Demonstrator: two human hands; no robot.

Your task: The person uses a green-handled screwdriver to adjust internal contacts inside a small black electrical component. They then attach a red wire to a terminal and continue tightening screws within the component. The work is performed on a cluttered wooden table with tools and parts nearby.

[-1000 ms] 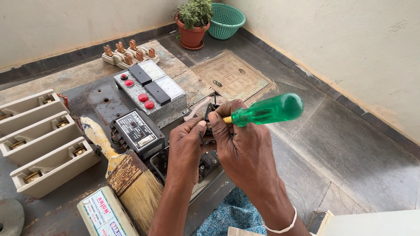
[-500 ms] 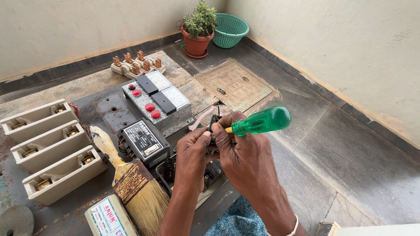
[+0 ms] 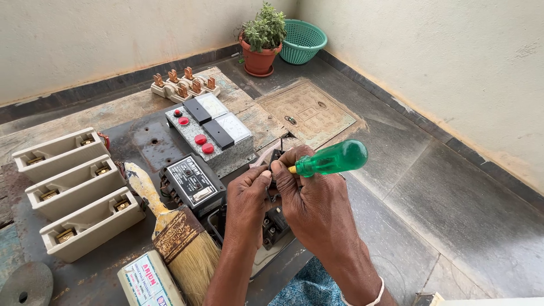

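Head view: my right hand (image 3: 317,207) is closed around a green-handled screwdriver (image 3: 331,159), the handle sticking out to the right above my knuckles and the shaft hidden behind my fingers. My left hand (image 3: 246,201) is pinched shut, thumb against fingertips, on a small dark part (image 3: 276,160) held up between both hands; I think it is a bit of switchgear, but my fingers cover most of it. It hangs above the near middle of the metal sheet (image 3: 150,139), just over a black component (image 3: 272,224) lying below my wrists.

The part looks light and rigid, probably hard plastic with metal in it, so a fingertip pinch on its sides should do; squeezing hard could crack it. The screwdriver's smooth handle may slip, so I judge a full wrap best.

At the sheet's left edge sit three cream fuse carriers (image 3: 73,195). A brush (image 3: 178,238) lies near my left forearm, beside a black meter (image 3: 191,182). A grey panel (image 3: 209,130) with red buttons sits farther back, with a potted plant (image 3: 262,37) and green basket (image 3: 303,39) in the far corner.
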